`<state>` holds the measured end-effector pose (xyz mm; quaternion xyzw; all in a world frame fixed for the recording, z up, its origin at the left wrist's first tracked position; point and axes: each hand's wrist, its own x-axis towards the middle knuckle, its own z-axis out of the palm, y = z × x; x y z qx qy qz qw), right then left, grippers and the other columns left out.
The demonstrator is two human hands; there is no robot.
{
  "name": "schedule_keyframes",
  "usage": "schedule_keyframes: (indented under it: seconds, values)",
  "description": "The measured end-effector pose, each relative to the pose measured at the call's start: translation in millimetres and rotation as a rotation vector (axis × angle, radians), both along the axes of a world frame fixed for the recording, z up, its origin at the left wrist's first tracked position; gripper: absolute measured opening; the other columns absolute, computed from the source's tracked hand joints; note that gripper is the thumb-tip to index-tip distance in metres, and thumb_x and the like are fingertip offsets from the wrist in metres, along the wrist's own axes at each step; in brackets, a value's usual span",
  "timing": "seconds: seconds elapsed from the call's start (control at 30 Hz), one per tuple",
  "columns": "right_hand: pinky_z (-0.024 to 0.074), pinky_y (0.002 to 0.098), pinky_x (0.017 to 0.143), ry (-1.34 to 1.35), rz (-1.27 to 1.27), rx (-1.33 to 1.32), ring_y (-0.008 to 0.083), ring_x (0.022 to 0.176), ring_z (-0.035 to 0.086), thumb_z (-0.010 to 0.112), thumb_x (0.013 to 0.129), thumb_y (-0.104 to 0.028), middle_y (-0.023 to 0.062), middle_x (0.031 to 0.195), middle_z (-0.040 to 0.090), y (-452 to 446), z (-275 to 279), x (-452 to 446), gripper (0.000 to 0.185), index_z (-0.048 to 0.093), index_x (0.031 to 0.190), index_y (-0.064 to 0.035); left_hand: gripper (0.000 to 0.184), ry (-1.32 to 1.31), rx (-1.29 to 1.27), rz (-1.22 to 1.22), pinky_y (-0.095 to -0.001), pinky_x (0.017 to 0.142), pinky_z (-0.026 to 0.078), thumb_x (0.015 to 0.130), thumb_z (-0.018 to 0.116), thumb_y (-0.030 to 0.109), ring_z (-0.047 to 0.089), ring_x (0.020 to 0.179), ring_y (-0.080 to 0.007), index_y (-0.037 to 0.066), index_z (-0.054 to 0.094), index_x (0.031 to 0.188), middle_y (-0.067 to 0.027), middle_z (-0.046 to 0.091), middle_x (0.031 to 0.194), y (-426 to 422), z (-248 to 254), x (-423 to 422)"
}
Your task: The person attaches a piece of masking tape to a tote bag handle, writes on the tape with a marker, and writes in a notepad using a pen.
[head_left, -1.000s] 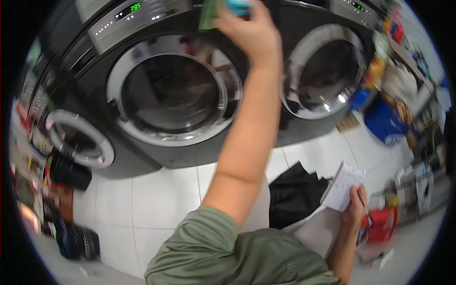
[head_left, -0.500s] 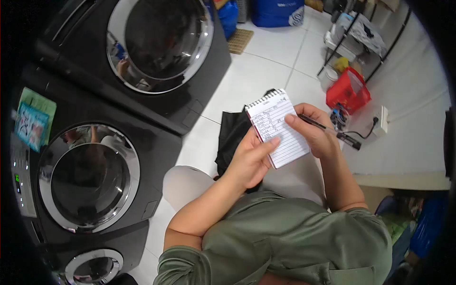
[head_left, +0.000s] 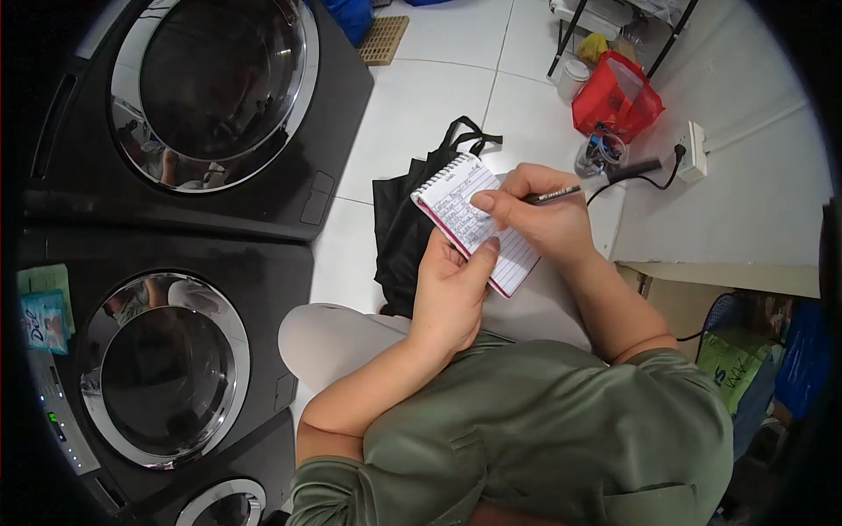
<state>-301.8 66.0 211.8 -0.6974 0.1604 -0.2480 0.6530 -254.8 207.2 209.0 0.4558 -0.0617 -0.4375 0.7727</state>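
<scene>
My left hand (head_left: 452, 285) grips a small spiral notepad (head_left: 517, 261) from its left and lower edge, thumb on the page. Handwritten lines fill its upper part; ruled lines below are bare. My right hand (head_left: 553, 219) is closed around a dark pen (head_left: 554, 195), whose back end sticks out to the right; its tip is hidden by the fingers. The right thumb and fingers lie over the notepad's upper right part. Behind the notepad, a black cloth bag (head_left: 395, 228) lies on the floor.
Black front-loading machines (head_left: 171, 368) line the left side, with a blue packet (head_left: 44, 323) on one. A red bag (head_left: 614, 101), a white container (head_left: 573, 79) and a power outlet (head_left: 695, 151) are at upper right. A drain mat (head_left: 383, 40) lies on the tiles.
The view has shifted, so the machines and floor items appear moved. My right hand has moved further over the notepad, and the pen now tilts up to the right instead of down.
</scene>
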Motion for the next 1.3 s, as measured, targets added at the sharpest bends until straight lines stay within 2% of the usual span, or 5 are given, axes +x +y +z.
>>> schedule_keyframes:
  seconds: [0.17, 0.27, 0.77, 1.17, 1.3]
  values:
    - [0.0294, 0.0248, 0.044, 0.055, -0.123, -0.075, 0.0034, 0.047, 0.042, 0.07, 0.088, -0.012, -0.0017, 0.051, 0.052, 1.7, -7.2, -1.2, 0.039, 0.052, 0.054, -0.0064, 0.033, -0.026, 0.026, 0.013, -0.0299, 0.097, 0.045, 0.094, 0.051, -0.006, 0.057, 0.11, -0.0144, -0.001, 0.042, 0.126, -0.011, 0.058, 0.122, -1.5, 1.6, 0.6]
    - [0.0271, 0.0282, 0.045, 0.063, -0.164, -0.021, 0.0047, 0.051, 0.034, 0.071, 0.088, -0.02, -0.0037, 0.051, 0.043, 5.9, -4.9, 0.8, 0.041, 0.051, 0.056, -0.0024, 0.033, -0.033, 0.029, 0.021, -0.03, 0.096, 0.046, 0.094, 0.051, -0.006, 0.057, 0.11, -0.0144, -0.002, 0.042, 0.126, -0.0116, 0.057, 0.122, -0.6, 0.5, 1.0]
    - [0.0272, 0.0283, 0.044, 0.075, -0.15, -0.137, 0.0052, 0.05, 0.033, 0.071, 0.085, -0.019, -0.0031, 0.05, 0.043, 8.7, -4.6, 3.3, 0.04, 0.05, 0.056, -0.0025, 0.033, -0.021, 0.007, 0.017, -0.029, 0.094, 0.047, 0.095, 0.051, -0.005, 0.058, 0.107, -0.014, -0.001, 0.043, 0.127, -0.0109, 0.058, 0.12, 2.0, 0.0, 2.7]
    - [0.026, 0.029, 0.044, 0.104, -0.158, -0.112, 0.0055, 0.051, 0.031, 0.07, 0.085, -0.019, -0.0033, 0.05, 0.038, 7.7, -2.6, 2.5, 0.041, 0.046, 0.055, -0.0042, 0.032, -0.01, 0.03, 0.035, -0.029, 0.089, 0.051, 0.095, 0.051, -0.006, 0.06, 0.101, -0.0131, 0.0, 0.043, 0.125, -0.0108, 0.059, 0.116, 1.4, 2.4, 1.8]
    - [0.0279, 0.0244, 0.046, 0.078, -0.171, -0.096, 0.0027, 0.051, 0.035, 0.069, 0.087, -0.011, -0.005, 0.051, 0.044, 8.0, -5.7, 3.1, 0.04, 0.049, 0.054, -0.0043, 0.033, -0.008, 0.036, 0.041, -0.029, 0.087, 0.051, 0.095, 0.051, -0.006, 0.06, 0.101, -0.013, 0.001, 0.042, 0.126, -0.0102, 0.059, 0.116, 1.2, 4.7, 0.1]
